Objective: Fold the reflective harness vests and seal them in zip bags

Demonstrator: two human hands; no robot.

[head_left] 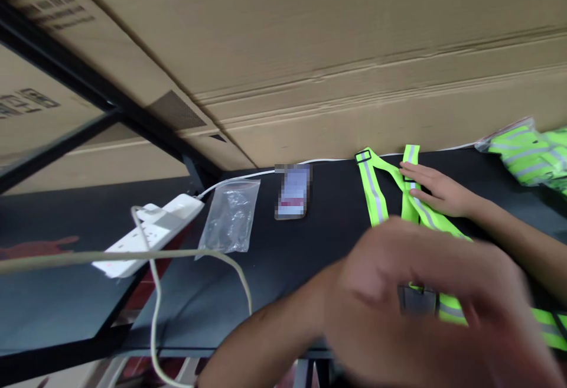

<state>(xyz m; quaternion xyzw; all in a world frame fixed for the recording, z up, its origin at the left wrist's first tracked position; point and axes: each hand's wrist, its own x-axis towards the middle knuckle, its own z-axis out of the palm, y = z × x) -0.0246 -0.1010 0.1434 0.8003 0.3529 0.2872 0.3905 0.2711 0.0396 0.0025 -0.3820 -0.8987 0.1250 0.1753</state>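
Neon-yellow reflective straps (374, 190) run lengthwise from upper middle of the frame to lower right across the black counter (336, 199). The right hand (436, 190) lies flat on them, not gripping; the blurred left hand (420, 293) is over their lower end, its grip impossible to tell.

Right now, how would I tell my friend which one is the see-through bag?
Look at the black table. Find the white power strip, then look just past it. A flat, clear plastic bag lies there, between the strip and a blurred phone, and unlike them you can see right through it.
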